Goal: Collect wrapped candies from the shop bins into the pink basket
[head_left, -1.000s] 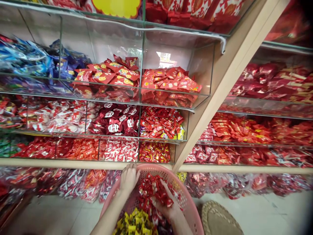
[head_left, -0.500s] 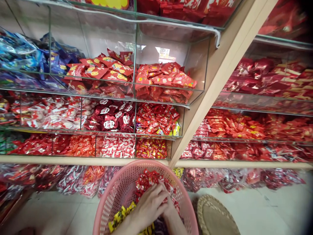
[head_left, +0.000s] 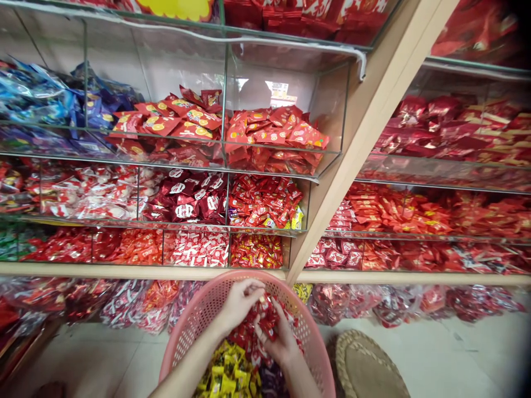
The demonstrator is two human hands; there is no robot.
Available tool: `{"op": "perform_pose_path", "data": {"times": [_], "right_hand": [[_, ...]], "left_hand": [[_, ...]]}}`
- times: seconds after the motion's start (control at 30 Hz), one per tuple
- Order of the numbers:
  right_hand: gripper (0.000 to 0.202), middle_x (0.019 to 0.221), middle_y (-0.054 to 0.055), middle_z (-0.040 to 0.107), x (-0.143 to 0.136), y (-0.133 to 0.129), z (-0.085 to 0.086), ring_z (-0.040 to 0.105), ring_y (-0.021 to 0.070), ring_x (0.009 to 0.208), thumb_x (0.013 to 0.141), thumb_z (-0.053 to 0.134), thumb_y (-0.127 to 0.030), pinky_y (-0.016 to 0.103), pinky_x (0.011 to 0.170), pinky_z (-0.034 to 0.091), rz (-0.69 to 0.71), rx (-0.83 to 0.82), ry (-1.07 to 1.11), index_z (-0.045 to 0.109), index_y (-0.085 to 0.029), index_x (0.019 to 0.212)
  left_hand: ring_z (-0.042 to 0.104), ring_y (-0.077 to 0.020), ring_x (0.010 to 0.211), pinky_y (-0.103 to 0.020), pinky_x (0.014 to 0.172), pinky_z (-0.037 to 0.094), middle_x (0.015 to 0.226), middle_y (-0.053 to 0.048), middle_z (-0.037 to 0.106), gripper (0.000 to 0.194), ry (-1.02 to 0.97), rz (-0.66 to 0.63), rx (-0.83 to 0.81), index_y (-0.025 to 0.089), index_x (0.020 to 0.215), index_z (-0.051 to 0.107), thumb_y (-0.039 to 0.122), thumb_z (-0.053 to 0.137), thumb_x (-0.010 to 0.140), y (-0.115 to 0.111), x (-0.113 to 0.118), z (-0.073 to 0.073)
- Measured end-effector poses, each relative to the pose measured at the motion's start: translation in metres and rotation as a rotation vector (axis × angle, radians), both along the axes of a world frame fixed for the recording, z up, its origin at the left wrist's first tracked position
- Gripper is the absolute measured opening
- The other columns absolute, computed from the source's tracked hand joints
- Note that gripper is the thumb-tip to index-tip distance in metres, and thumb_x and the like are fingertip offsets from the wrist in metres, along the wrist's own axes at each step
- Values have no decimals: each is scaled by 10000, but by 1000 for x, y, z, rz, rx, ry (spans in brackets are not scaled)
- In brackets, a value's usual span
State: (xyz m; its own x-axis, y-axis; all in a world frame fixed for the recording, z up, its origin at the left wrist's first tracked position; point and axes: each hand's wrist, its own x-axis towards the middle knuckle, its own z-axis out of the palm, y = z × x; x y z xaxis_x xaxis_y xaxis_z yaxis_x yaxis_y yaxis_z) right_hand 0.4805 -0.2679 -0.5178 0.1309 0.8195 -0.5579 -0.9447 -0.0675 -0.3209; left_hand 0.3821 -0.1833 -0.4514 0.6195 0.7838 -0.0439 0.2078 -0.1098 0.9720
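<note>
Both my hands are inside a pink perforated plastic basket (head_left: pixel 186 326). My left hand (head_left: pixel 240 304) is by the far left of the red candies, its fingers bent, with a gap between thumb and fingertips. Facing it, my right hand (head_left: pixel 280 337) is cupped around a handful of red wrapped candies (head_left: pixel 267 315), palm side up. More red candies lie under and behind the hands. Yellow-and-black wrapped candies (head_left: pixel 228 370) fill the near left of the basket. Dark purple wrapped candies (head_left: pixel 272 380) show beside them, partly covered by my right wrist.
Beyond the basket rises a shelf with clear bins of wrapped candies (head_left: pixel 265 202), split by a slanting-looking wooden post (head_left: pixel 373 138). Bagged candies (head_left: pixel 332 304) sit under the bottom board (head_left: pixel 124 270). A round woven stool (head_left: pixel 369 367) stands right of the basket on the tiled floor.
My hands were together over the red candies. Now they are apart: the left has moved up and left, the right has turned palm up with candies in it. More yellow candies show.
</note>
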Motion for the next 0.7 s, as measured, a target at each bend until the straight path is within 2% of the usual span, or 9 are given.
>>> {"op": "perform_pose_path", "data": {"times": [0.07, 0.17, 0.27, 0.33, 0.43, 0.53, 0.7], "right_hand": [[163, 697, -50, 651, 3, -3, 4, 567, 48, 600, 622, 727, -267, 208, 688, 499, -30, -26, 99, 592, -195, 681], [179, 696, -46, 650, 6, -7, 4, 558, 48, 584, 611, 736, -254, 204, 654, 498, -45, -38, 134, 580, -191, 672], [196, 649, -52, 633, 5, -10, 0, 564, 57, 579, 592, 748, -232, 213, 632, 499, -69, -79, 179, 572, -193, 670], [200, 626, -54, 622, 5, -11, -2, 570, 61, 587, 590, 748, -228, 215, 637, 500, -71, -88, 184, 563, -192, 654], [207, 629, -54, 623, 4, -11, -6, 575, 62, 598, 586, 749, -238, 214, 646, 502, -66, -76, 160, 552, -194, 635], [219, 660, -55, 638, 4, -11, -8, 574, 56, 597, 580, 752, -259, 209, 653, 502, -51, -79, 132, 551, -202, 646], [253, 647, -53, 634, 0, -14, -3, 575, 65, 595, 552, 771, -250, 210, 644, 502, -60, -102, 141, 561, -210, 688]], "left_hand": [[535, -99, 650, -204, 591, 420, 772, -11, 633, 319, 39, 76, 2, 146, 893, 611, 411, 488, 767, 19, -6, -18], [515, -89, 597, -196, 575, 401, 658, 0, 605, 235, 256, 123, 72, 116, 771, 614, 309, 480, 758, 39, -16, -53], [529, -97, 603, -202, 605, 403, 617, 0, 606, 160, 333, 115, 96, 110, 685, 615, 203, 491, 727, 43, -19, -81], [551, -107, 634, -209, 641, 409, 635, -3, 630, 163, 376, 105, 122, 123, 691, 631, 174, 482, 730, 40, -18, -91], [598, -125, 788, -228, 754, 414, 815, -34, 684, 219, 417, 118, 164, 152, 850, 656, 152, 457, 760, 36, -17, -94], [590, -138, 955, -244, 854, 394, 998, -60, 674, 278, 482, 124, 230, 180, 999, 629, 177, 432, 802, 36, -20, -88], [599, -155, 947, -247, 829, 413, 981, -53, 677, 276, 558, 130, 312, 200, 984, 627, 269, 403, 839, 37, -31, -70]]}}
